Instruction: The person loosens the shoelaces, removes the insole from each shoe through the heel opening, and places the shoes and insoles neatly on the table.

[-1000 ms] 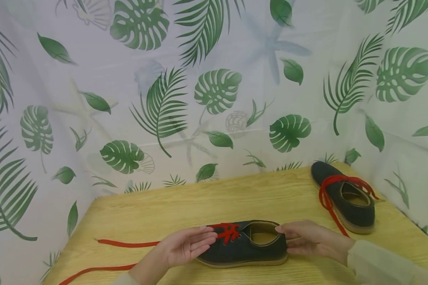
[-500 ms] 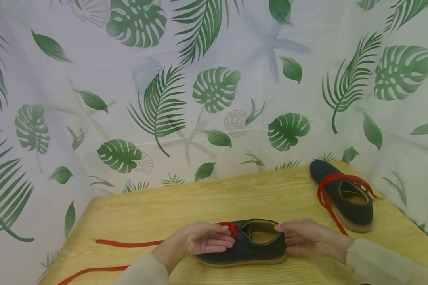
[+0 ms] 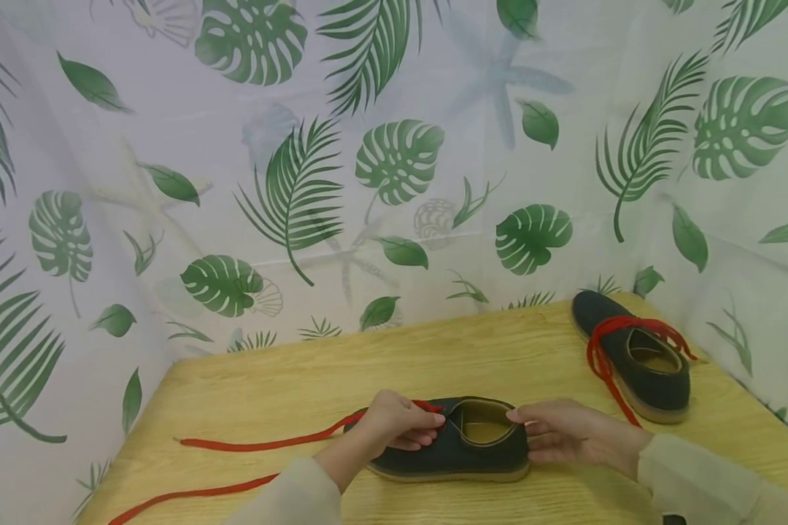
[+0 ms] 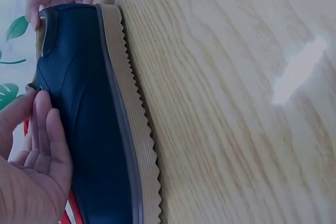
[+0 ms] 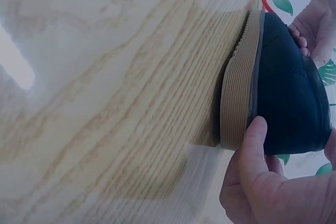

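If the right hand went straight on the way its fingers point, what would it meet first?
The right hand would first meet the near shoe's heel, which it touches; beyond, depth is unclear.

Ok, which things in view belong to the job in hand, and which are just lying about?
Job in hand:
navy low shoe with tan sole, right hand gripping its heel
long flat red lace, left hand pinching at the lacing

Lying about, apparently:
second navy shoe with looped red lace, untouched
white leaf-printed cloth, backdrop only
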{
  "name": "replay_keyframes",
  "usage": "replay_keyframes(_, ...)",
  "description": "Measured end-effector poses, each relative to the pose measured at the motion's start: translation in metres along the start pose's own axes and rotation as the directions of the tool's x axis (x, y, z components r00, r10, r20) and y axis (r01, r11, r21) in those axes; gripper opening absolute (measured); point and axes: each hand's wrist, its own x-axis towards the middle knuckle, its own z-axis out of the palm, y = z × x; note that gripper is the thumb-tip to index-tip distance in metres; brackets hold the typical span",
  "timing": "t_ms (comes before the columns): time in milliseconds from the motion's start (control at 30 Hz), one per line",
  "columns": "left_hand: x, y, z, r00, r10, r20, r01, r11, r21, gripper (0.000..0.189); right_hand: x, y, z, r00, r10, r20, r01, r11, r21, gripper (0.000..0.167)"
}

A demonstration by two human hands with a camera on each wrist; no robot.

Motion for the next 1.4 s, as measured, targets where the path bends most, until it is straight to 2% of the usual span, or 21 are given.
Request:
replay_keyframes(133,0.001,-0.003,0.004,0.999,0.047,-0.019,-0.047,0.999,0.021,0.012,0.000,0.001,-0.001,1.000,0.009,0.003,-0.009,1.000,-0.001,0.061)
replay_keyframes(267,-0.003,-0.011,0.006,0.990,0.138,-0.025,-0.139,0.990,-0.008,0.012,0.000,0.001,-0.001,1.000,0.015,0.001,-0.015,1.000,-0.001,0.066)
replay_keyframes(367,-0.007,-0.019,0.007,0.973,0.224,-0.047,-0.227,0.971,-0.071,0.012,-0.001,0.001,-0.001,1.000,0.015,-0.004,-0.015,1.000,-0.001,0.065)
replay_keyframes(433,-0.009,-0.026,0.008,0.956,0.285,-0.065,-0.291,0.950,-0.116,0.012,-0.002,0.001,0.000,1.000,0.017,-0.012,-0.017,1.000,0.000,0.065)
replay_keyframes(567,-0.009,-0.036,0.009,0.935,0.343,-0.090,-0.354,0.915,-0.192,0.015,-0.002,-0.001,0.001,1.000,0.021,-0.010,-0.021,1.000,0.006,0.066)
replay_keyframes(700,-0.006,-0.044,0.011,0.930,0.345,-0.127,-0.366,0.907,-0.210,0.016,-0.003,-0.002,0.002,1.000,0.026,-0.008,-0.026,1.000,0.015,0.063)
replay_keyframes(800,-0.004,-0.045,0.013,0.927,0.342,-0.153,-0.368,0.909,-0.197,0.015,-0.004,-0.004,0.002,1.000,0.029,-0.009,-0.029,0.999,0.014,0.060)
replay_keyframes(1033,-0.007,-0.026,0.014,0.924,0.348,-0.160,-0.359,0.932,-0.050,0.022,-0.003,-0.005,0.000,1.000,0.008,0.003,-0.008,1.000,0.004,0.061)
replay_keyframes(1133,-0.009,-0.022,0.015,0.927,0.336,-0.164,-0.345,0.938,-0.025,0.021,-0.003,-0.003,0.000,1.000,0.005,-0.003,-0.004,1.000,0.010,0.062)
replay_keyframes(1267,-0.010,-0.026,0.018,0.933,0.313,-0.175,-0.332,0.939,-0.092,0.017,-0.003,-0.002,-0.001,1.000,0.000,0.009,0.000,1.000,0.011,0.065)
replay_keyframes(1400,-0.013,-0.034,0.021,0.932,0.298,-0.205,-0.337,0.920,-0.198,0.015,-0.003,-0.001,-0.001,1.000,0.005,0.011,-0.005,1.000,0.008,0.068)
